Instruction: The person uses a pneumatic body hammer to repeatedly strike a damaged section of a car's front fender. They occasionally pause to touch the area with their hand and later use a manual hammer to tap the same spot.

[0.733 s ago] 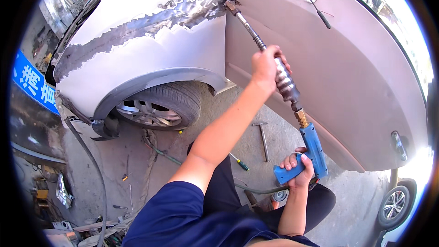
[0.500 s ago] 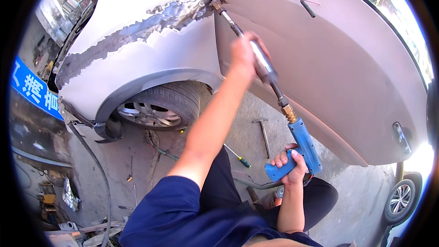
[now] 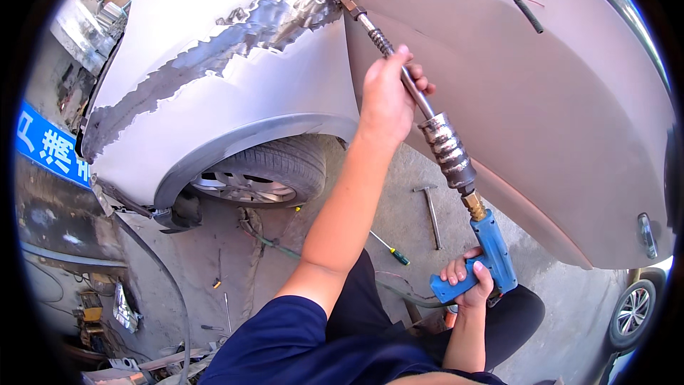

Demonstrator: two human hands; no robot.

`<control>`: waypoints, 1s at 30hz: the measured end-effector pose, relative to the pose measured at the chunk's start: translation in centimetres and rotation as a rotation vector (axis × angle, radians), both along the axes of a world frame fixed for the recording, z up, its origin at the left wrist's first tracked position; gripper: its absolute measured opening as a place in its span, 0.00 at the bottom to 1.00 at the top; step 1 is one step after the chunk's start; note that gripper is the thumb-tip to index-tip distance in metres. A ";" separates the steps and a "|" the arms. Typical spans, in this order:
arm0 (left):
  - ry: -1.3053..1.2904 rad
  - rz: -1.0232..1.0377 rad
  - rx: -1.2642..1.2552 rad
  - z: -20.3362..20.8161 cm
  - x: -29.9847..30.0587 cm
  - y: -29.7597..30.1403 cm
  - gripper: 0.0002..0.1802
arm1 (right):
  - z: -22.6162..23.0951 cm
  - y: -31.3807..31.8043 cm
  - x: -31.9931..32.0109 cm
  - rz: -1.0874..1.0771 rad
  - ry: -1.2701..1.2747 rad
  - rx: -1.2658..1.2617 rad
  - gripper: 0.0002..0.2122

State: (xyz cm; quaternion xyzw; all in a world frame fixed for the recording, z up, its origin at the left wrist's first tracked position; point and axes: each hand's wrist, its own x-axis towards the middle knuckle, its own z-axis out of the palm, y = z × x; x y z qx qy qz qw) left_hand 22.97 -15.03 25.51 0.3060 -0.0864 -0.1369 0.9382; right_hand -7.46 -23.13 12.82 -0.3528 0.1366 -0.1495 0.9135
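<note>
A blue pistol-grip slide-hammer dent puller (image 3: 496, 249) slants up and left from my lap to a car's fender. My right hand (image 3: 470, 281) is closed round its blue handle. My left hand (image 3: 390, 96) curls round the bare steel rod, thumb on top, above the ridged sliding weight (image 3: 449, 151). That weight rests low on the rod, near the brass fitting (image 3: 473, 205). The tool's tip (image 3: 352, 6) meets the back end of a crumpled bare-metal strip (image 3: 263, 25) on the white fender (image 3: 285, 85), at the door gap.
The open car door (image 3: 499, 100) spans the right side. Below the fender is a wheel (image 3: 303, 175). On the concrete floor lie a hammer (image 3: 430, 217), a screwdriver (image 3: 399, 255) and a dark hose (image 3: 160, 267). A blue sign (image 3: 53, 146) is at left.
The sliding weight has moved down the rod to the handle end. My blurred left hand is now steady on the rod. The view has shifted slightly; my right hand keeps its grip.
</note>
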 end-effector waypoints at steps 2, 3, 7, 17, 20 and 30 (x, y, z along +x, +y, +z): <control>0.103 -0.292 -0.163 -0.8 1.7 0.2 0.20 | -1.0 0.0 0.2 -0.003 -0.006 -0.065 0.15; 0.102 -0.428 -0.264 -1.3 2.8 0.2 0.22 | -1.4 0.0 0.3 0.000 -0.008 -0.106 0.15; -0.188 -0.980 -1.050 -2.6 4.1 -1.9 0.23 | -2.4 -0.3 1.0 0.019 -0.161 -0.121 0.15; 0.200 -0.107 -0.080 1.3 -4.1 -4.2 0.22 | -2.2 -3.5 -0.8 -0.049 -0.197 0.087 0.14; 0.201 -0.176 -0.084 0.7 -3.2 -4.5 0.21 | -2.7 -2.8 -1.1 -0.043 -0.151 0.023 0.13; 0.201 -0.437 -0.395 0.5 1.0 -2.5 0.20 | -0.1 -2.2 0.7 -0.094 -0.168 -0.158 0.14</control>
